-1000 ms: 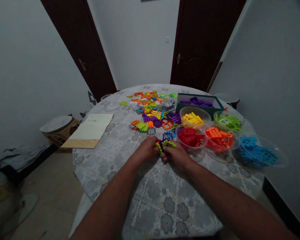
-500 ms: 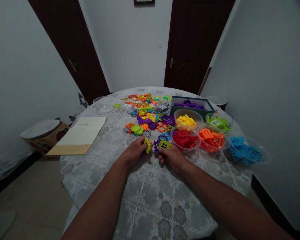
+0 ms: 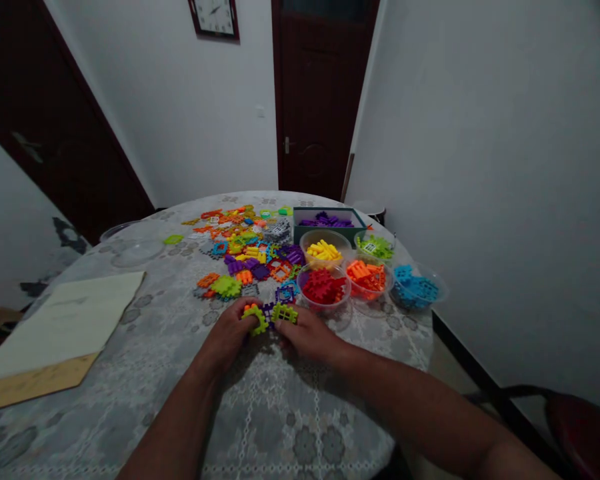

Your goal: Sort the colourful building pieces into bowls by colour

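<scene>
Near the front of the pile, my left hand (image 3: 233, 333) is closed on a lime-green interlocking toy piece (image 3: 257, 321), with a bit of orange showing behind it. My right hand (image 3: 307, 333) pinches a lime-green window piece (image 3: 285, 313) between thumb and fingers. A purple piece (image 3: 269, 315) shows between the two hands; whether it is held or lies on the table I cannot tell. Just beyond the fingers lie another purple piece (image 3: 285, 294) and a lime-green gear-edged piece (image 3: 227, 287).
A tub of red pieces (image 3: 324, 287) stands by my right hand. Around it are tubs of yellow (image 3: 324, 251), orange (image 3: 366, 275), green (image 3: 375, 246) and blue pieces (image 3: 414, 288), plus a green box (image 3: 300, 233) with purple pieces. A drawing board (image 3: 65, 320) lies left.
My view has swung to the right. My hands have come closer together, and the left one has turned so its lime-green piece shows its flat face.
</scene>
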The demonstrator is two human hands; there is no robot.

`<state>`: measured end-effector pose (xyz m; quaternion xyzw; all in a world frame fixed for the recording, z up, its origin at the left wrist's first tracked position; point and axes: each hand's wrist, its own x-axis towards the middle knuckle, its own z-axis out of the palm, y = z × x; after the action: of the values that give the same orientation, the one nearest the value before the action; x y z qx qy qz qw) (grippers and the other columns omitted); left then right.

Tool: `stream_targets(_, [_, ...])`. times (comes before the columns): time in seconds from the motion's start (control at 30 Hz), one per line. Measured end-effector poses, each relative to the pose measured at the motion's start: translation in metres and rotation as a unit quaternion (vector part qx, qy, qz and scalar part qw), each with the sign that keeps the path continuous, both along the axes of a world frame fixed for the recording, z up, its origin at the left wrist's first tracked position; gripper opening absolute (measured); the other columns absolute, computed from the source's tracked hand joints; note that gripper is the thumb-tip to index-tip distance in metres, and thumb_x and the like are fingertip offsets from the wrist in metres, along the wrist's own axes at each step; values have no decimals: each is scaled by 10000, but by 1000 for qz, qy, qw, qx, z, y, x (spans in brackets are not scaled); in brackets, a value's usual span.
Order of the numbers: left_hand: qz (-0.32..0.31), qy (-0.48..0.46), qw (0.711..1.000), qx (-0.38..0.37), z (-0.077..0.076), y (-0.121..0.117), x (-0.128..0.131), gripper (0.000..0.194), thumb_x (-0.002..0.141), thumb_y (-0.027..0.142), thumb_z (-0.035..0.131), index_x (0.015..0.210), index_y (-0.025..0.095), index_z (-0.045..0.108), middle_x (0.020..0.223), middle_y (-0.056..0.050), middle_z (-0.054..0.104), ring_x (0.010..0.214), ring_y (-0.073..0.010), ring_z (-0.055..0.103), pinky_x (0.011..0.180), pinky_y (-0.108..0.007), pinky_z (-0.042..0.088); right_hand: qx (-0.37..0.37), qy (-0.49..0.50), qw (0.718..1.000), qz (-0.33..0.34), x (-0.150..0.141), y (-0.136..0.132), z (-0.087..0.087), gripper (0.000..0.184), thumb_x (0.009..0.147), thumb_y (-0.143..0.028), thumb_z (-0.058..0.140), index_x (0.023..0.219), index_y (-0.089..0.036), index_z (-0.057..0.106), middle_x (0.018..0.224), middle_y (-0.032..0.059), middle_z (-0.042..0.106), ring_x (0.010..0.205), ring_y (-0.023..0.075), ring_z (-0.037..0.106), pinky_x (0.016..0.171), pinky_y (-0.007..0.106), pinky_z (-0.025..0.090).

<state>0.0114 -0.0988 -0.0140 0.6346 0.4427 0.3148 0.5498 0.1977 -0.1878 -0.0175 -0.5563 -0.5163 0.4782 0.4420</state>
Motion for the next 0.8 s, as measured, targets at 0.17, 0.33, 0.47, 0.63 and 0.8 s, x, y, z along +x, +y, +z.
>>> stream_targets(0.17, [-6,6,1000,-5,1,1,2,352,733,270,596,1063,203,696,757,-11,691,622,-183,586,544,-268,412,54,-144,988,-17,17,-15,26,70,896,-212,623,828,-209,639,719,-28,629,645,126,579,556,220,381])
stream_targets(0.33, [12,9,1000,-11,2,-1,4,399,780,322,614,1163,230,674,758,-7,679,604,-183,583,525,-265,418,49,-138,989,-25,44,-39,52,144,969,-275,533,875,-212,622,729,-25,637,612,128,593,576,234,429])
stream_targets(0.47, [-4,0,1000,-5,6,-3,4,407,793,334,612,1190,250,647,711,18,634,579,-171,563,522,-252,425,125,-332,925,-132,111,-43,84,197,993,-302,477,866,-214,599,852,27,685,783,169,644,685,258,459])
stream_targets(0.63, [-14,-4,1000,11,12,-8,3,380,792,346,617,1163,267,609,674,41,598,545,-157,531,509,-241,423,35,-573,779,-253,217,-17,119,252,991,-261,485,1070,-185,711,1052,106,772,928,215,690,797,277,466])
stream_targets(0.8, [-44,-14,999,7,6,-5,2,302,803,327,599,1101,279,586,694,53,564,559,-149,535,507,-228,429,-17,-604,748,-274,267,0,123,304,927,-199,582,1164,-154,766,1155,166,791,1030,260,723,886,306,495])
